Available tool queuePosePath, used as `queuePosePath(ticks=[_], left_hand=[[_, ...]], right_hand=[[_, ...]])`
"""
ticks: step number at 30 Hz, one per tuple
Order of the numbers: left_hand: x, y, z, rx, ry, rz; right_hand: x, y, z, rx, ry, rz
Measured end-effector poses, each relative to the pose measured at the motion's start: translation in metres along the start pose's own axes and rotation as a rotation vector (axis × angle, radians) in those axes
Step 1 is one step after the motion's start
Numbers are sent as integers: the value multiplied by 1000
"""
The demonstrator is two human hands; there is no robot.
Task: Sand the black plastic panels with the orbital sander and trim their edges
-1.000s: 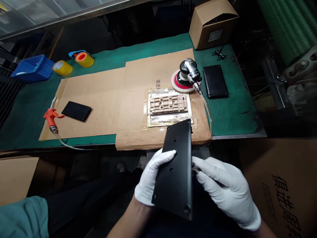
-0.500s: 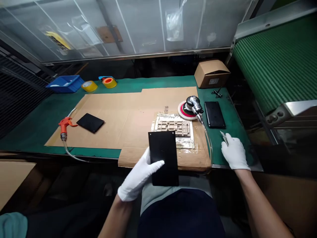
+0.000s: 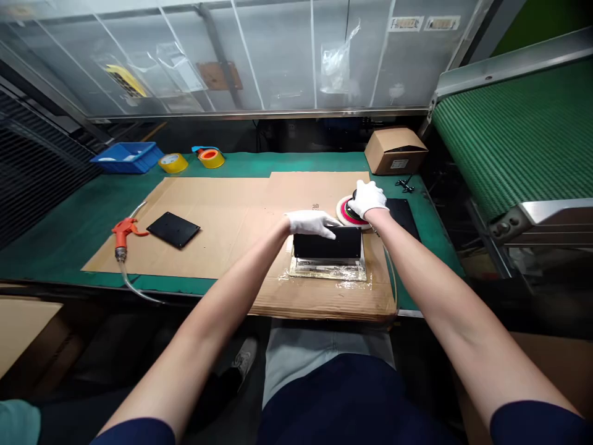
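Note:
My left hand (image 3: pixel 311 223), in a white glove, grips the upper edge of a black rectangular panel (image 3: pixel 328 243), thumb across its face. The panel lies over the block fixture, hiding its blocks; the taped, shiny fixture base (image 3: pixel 330 269) shows below. My gloved right hand (image 3: pixel 369 198) is closed over the top of a pneumatic disc polisher (image 3: pixel 344 213) with a white and pink pad. The polisher rests just behind the panel's right end. My right hand and forearm hide most of its body.
Another black panel (image 3: pixel 173 229) and an orange air blow gun (image 3: pixel 124 233) lie at left. A third panel (image 3: pixel 404 216) sits at right, partly behind my forearm. Tape rolls (image 3: pixel 173 163), a blue bin (image 3: pixel 128 158) and a cardboard box (image 3: pixel 396 152) stand at the back. A green conveyor (image 3: pixel 519 136) borders the right.
My left hand has moved the panel forward from near my body onto the fixture and turned it sideways. My right hand has left the table's right side, without the small metal tool, and taken the polisher.

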State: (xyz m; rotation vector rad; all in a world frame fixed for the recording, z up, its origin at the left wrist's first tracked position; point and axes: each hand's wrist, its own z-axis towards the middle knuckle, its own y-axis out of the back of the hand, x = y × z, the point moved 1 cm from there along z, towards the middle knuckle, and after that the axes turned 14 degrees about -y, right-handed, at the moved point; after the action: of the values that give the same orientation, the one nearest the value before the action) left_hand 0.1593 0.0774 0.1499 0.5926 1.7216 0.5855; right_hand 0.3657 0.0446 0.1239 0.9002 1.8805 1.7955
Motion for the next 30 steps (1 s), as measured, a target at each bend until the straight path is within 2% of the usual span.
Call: queuePosePath(ticks=[2, 4, 7, 9, 13, 16, 20, 25, 27, 30], left_hand=[[6, 0, 21, 73, 38, 171], [9, -7, 28, 62, 79, 316], [8, -23, 17, -16, 85, 496], [5, -32, 5, -80, 26, 559], [9, -50, -9, -120, -136, 516], [19, -65, -9, -140, -144, 517], [27, -84, -8, -272, -125, 572], [31, -94, -13, -340, -207, 531], [32, -91, -18, -456, -191, 454], [25, -72, -25, -874, -80, 328]], right_hand=[[-3, -6, 1, -42, -17, 6], [-4, -9, 2, -47, -24, 17], [-4, -9, 3, -32, -28, 17], [-4, -8, 3, -29, -25, 17], [-4, -6, 2, -31, -32, 47], [-5, -3, 2, -14, -64, 76], [-6, 0, 3, 26, -95, 115], [-10, 11, 3, 57, -45, 111], [-13, 20, -6, 34, 0, 116], [-14, 33, -33, 9, 131, 113]])
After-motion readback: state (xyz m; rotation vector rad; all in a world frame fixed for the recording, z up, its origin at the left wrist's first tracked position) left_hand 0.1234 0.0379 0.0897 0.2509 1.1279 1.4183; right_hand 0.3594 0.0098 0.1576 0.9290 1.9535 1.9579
